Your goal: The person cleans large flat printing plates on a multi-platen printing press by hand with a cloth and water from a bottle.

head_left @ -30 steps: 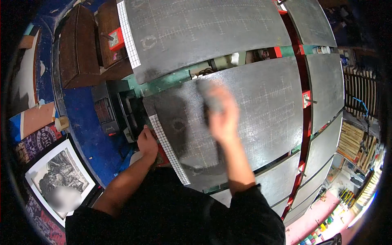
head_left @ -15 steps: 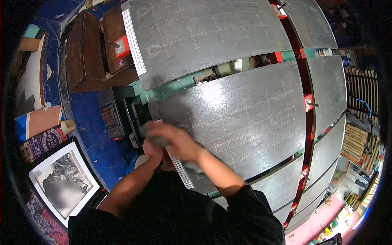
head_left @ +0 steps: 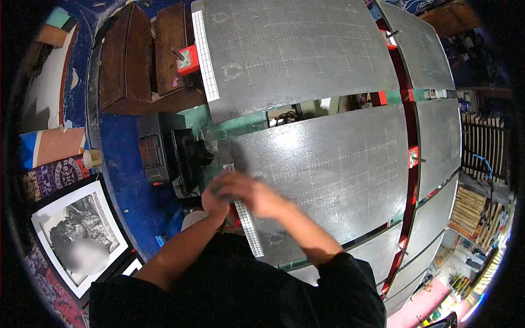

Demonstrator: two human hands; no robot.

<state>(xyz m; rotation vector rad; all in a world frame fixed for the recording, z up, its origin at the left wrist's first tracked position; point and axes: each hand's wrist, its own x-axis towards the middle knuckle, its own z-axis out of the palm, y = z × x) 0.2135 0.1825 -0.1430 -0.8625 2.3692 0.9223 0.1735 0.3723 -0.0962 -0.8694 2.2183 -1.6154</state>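
Observation:
Both my hands meet over the left edge of a grey flat board [head_left: 339, 158] marked with faint pale ruled lines and small crosses. My left hand [head_left: 214, 203] is closed around a small dark grey thing [head_left: 220, 191], perhaps a cloth, too blurred to name. Reaching across from the right, my right hand [head_left: 254, 195] lies over the left and its grey thing; motion smears its fingers. Just below the hands, a white strip with a black grid [head_left: 250, 232] runs along the board's edge, and a red block [head_left: 235, 216] shows partly beside it.
A second grey board [head_left: 306, 49] lies beyond a gap, with more boards [head_left: 437, 147] to the right past a dark red rail [head_left: 414, 180]. Brown wooden boxes [head_left: 126, 60] and a black box-shaped device [head_left: 156, 147] stand left, near a framed picture [head_left: 112, 205] and a cup [head_left: 93, 158].
The view has shifted, so the boards sit lower and further right. My hands stay together at the board's left edge; the right hand has moved over the left one.

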